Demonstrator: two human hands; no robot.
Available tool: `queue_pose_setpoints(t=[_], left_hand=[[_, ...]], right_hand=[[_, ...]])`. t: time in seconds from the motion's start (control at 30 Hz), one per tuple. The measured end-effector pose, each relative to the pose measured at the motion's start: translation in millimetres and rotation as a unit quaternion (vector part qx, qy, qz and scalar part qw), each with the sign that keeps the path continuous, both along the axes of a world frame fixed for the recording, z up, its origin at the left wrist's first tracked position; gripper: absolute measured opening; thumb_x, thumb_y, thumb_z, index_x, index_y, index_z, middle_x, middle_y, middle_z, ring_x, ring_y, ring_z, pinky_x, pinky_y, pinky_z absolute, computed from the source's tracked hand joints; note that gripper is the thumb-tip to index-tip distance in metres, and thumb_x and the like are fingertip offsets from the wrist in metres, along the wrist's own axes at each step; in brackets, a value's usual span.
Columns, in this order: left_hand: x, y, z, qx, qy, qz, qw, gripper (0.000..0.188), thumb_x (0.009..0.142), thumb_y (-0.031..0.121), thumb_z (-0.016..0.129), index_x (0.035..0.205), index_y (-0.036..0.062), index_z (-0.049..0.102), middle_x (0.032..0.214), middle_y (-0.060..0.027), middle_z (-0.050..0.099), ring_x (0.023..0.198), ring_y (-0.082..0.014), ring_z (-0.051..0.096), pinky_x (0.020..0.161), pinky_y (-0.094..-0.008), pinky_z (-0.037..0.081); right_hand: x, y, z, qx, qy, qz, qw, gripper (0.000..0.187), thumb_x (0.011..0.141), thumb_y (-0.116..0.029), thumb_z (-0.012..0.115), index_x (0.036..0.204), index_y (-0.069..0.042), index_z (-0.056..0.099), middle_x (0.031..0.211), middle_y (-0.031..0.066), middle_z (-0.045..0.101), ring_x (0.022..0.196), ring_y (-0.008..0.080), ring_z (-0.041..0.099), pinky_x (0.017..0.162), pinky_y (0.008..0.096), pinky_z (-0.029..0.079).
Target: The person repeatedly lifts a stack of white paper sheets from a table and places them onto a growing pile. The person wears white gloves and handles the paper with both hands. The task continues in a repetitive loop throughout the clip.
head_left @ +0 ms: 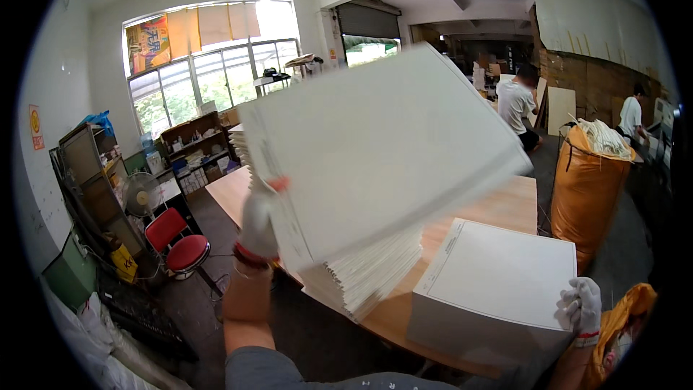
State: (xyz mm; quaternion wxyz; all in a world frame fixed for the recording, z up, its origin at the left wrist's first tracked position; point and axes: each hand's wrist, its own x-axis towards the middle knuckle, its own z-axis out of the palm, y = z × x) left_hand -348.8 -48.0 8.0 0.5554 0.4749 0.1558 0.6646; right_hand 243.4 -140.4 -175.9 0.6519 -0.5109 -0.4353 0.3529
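A large white sheet [390,144] is tilted up in front of me, blurred at its lower edge. My left hand [258,225], in a white glove with a red cuff, grips it by its left edge. Behind and below the sheet rises a loose, uneven stack of white sheets [379,271], partly hidden by it. A squared-up stack of white sheets [505,274] with thin printed border lines sits at the table's near right. Against that stack's right edge rests my gloved right hand [582,305], its fingers curled; whether they pinch anything is not visible.
Both stacks stand on a light wooden table [498,206]. A tall orange sack [588,195] of white strips is at the right, with an orange bag [628,325] nearer me. A red chair [180,242] and a fan [141,193] stand left. Two people work farther back.
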Motion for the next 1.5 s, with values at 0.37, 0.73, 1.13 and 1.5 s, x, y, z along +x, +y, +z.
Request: queue_pose_setpoints(t=[0.37,0.73,1.13,1.5], left_hand=[[-120.1,130.1,150.5,0.01,-0.008,0.27,0.963,0.033,0.092,0.012,0.053,0.122,-0.0001,0.05,0.119,-0.0153,0.058,0.107,-0.0299,0.059,0.094,-0.0438,0.05],[-132.8,125.6,120.5,-0.015,0.193,0.417,0.888,0.042,0.097,0.032,0.052,0.114,-0.0046,0.061,0.085,-0.0114,0.06,0.075,-0.0174,0.052,0.069,-0.031,0.046],[218.1,18.5,-77.1,0.647,0.392,-0.084,0.649,0.03,0.077,0.009,0.07,0.103,0.0051,0.057,0.111,-0.011,0.059,0.102,-0.0326,0.058,0.085,-0.0384,0.051],[345.2,53.1,-169.4,0.592,0.488,-0.17,0.618,0.011,0.078,0.01,0.062,0.085,0.0041,0.056,0.103,-0.0145,0.057,0.093,-0.0332,0.057,0.079,-0.0389,0.05]], right_hand=[[-8.1,-2.8,5.6,-0.012,-0.005,-0.019,1.0,0.037,0.097,-0.037,0.054,0.098,0.0,0.057,0.067,0.0095,0.063,0.041,0.0076,0.049,0.035,0.0187,0.036],[-11.1,-7.0,10.0,-0.033,-0.01,-0.025,0.999,0.036,0.098,-0.034,0.053,0.105,0.0,0.056,0.07,0.009,0.059,0.043,0.0091,0.05,0.034,0.019,0.034],[-27.6,-47.8,-33.9,0.007,-0.256,-0.236,0.937,0.023,0.1,-0.018,0.051,0.109,-0.001,0.063,0.089,0.0034,0.061,0.079,0.0126,0.056,0.068,0.0285,0.045],[-57.0,-50.3,12.2,0.094,-0.778,-0.392,0.482,0.019,0.083,-0.02,0.068,0.099,-0.011,0.063,0.089,0.0077,0.058,0.081,0.0243,0.06,0.066,0.0388,0.047]])
